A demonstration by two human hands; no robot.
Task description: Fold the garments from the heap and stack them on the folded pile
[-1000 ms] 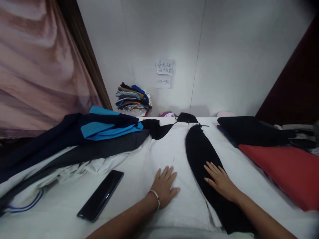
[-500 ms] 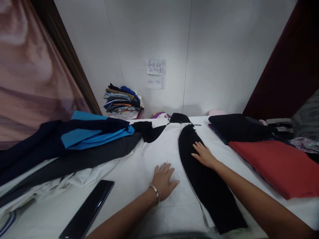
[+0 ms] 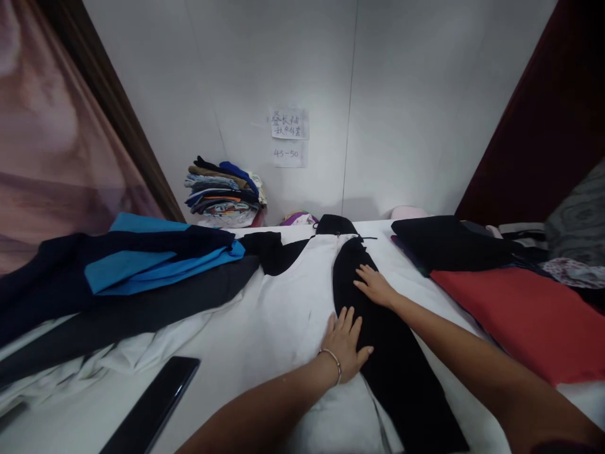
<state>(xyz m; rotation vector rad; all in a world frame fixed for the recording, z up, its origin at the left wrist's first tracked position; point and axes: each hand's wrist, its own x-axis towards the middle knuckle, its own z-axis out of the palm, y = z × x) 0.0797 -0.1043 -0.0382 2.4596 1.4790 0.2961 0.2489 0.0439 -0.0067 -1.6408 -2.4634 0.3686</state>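
A white and black hooded jacket lies spread on the white table, its black hood pointing toward the wall. One black sleeve runs down its right side. My left hand, with a bracelet at the wrist, rests flat where the white body meets that sleeve, fingers spread. Higher up, my right hand lies on the black sleeve near the shoulder, its fingers stretched out. Neither hand grips the cloth. The other black sleeve extends to the left, partly beside other clothes.
To the left lie loose navy and blue clothes and a black phone. Folded red cloth and black cloth lie at the right. A clothes stack stands against the wall, near paper signs.
My left hand has slid right from the white body to the edge of the black sleeve. My right hand stays on the sleeve near the shoulder. The view has shifted slightly.
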